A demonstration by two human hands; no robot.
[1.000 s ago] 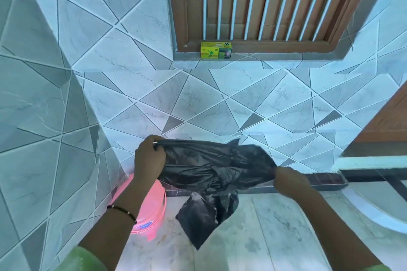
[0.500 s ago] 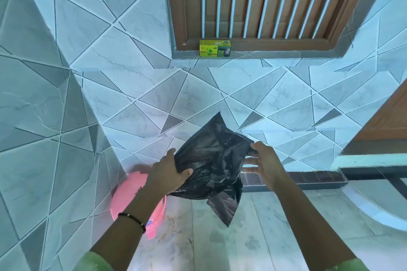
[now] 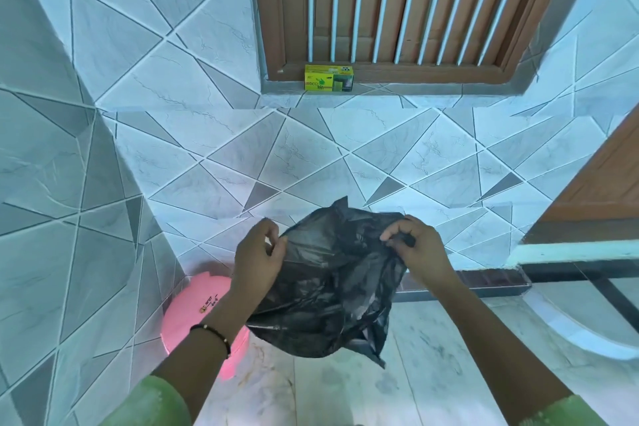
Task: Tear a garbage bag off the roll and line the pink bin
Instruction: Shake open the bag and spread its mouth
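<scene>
A black garbage bag (image 3: pixel 332 287) hangs crumpled in the air between my two hands. My left hand (image 3: pixel 257 259) pinches its upper left edge between thumb and fingers. My right hand (image 3: pixel 415 249) grips the upper right edge with curled fingers. The bag billows downward, its lower corner near the floor. The pink bin (image 3: pixel 193 311) stands on the floor in the corner, below and left of the bag, partly hidden behind my left forearm. A yellow-green bag box (image 3: pixel 328 78) sits on the window sill above.
Tiled walls meet in a corner at the left, close behind the bin. A wooden barred window (image 3: pixel 397 3) is overhead. A wooden door (image 3: pixel 594 190) and a raised step (image 3: pixel 570 252) lie to the right. Marble floor (image 3: pixel 432 373) spreads below the bag.
My hands moved apart and took new holds on the bag's top edge. The bag has spread wider and fuller than half a second ago.
</scene>
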